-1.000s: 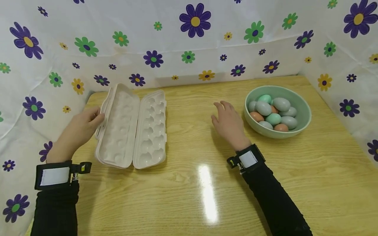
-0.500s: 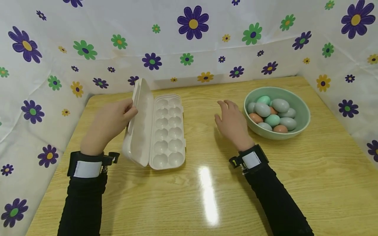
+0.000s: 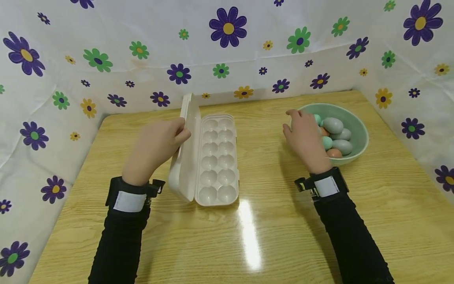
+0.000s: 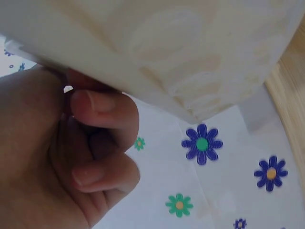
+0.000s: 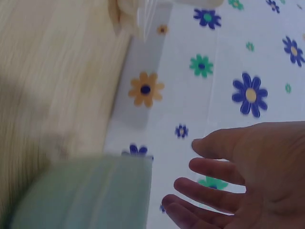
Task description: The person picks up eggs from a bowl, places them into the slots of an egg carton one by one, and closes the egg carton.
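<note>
A cream plastic egg carton (image 3: pixel 216 167) lies on the table left of the middle, its egg hollows bare. Its hinged lid (image 3: pixel 188 161) stands nearly upright on the left side. My left hand (image 3: pixel 154 148) pinches the lid's outer edge between thumb and curled fingers; the left wrist view shows the lid (image 4: pixel 190 62) above those fingers. Over the left rim of a pale green bowl (image 3: pixel 361 132) hovers my right hand (image 3: pixel 306 140), fingers loosely spread and holding nothing. Grey, mint and brown eggs (image 3: pixel 342 146) fill the bowl; the hand hides several of them.
A wooden table (image 3: pixel 198 244) bears everything. Flower-patterned white cloth (image 3: pixel 227 51) hangs at its back and both sides. Between carton and bowl lies a strip of bare wood.
My left hand has carried the carton to the right, and its lid now stands steeper. My right hand has moved right, from beside the bowl to over its left rim.
</note>
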`<action>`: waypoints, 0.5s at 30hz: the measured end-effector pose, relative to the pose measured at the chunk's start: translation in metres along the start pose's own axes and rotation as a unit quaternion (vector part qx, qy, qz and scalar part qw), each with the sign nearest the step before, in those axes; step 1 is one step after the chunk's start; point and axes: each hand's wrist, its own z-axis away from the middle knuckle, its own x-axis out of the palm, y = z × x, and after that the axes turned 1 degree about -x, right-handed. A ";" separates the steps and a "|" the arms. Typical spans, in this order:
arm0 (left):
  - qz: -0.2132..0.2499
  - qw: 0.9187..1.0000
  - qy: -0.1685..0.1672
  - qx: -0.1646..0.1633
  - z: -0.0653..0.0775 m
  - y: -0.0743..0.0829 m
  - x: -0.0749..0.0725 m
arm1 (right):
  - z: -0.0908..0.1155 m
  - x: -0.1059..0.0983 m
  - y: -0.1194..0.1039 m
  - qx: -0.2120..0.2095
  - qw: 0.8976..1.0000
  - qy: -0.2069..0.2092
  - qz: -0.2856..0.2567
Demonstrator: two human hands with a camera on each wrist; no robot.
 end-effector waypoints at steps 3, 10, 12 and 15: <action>0.021 1.000 -0.004 0.005 0.000 0.007 0.003 | -0.001 -0.013 0.018 0.015 1.000 -0.015 0.014; 0.075 0.997 -0.006 0.004 -0.003 0.021 0.007 | 0.001 -0.025 0.047 0.041 0.998 -0.046 0.020; 0.076 0.997 -0.004 0.007 -0.004 0.025 0.008 | 0.003 -0.025 0.051 0.048 0.997 -0.056 0.020; 0.078 0.997 -0.003 0.013 -0.006 0.033 0.011 | 0.005 -0.024 0.056 0.045 0.997 -0.064 0.026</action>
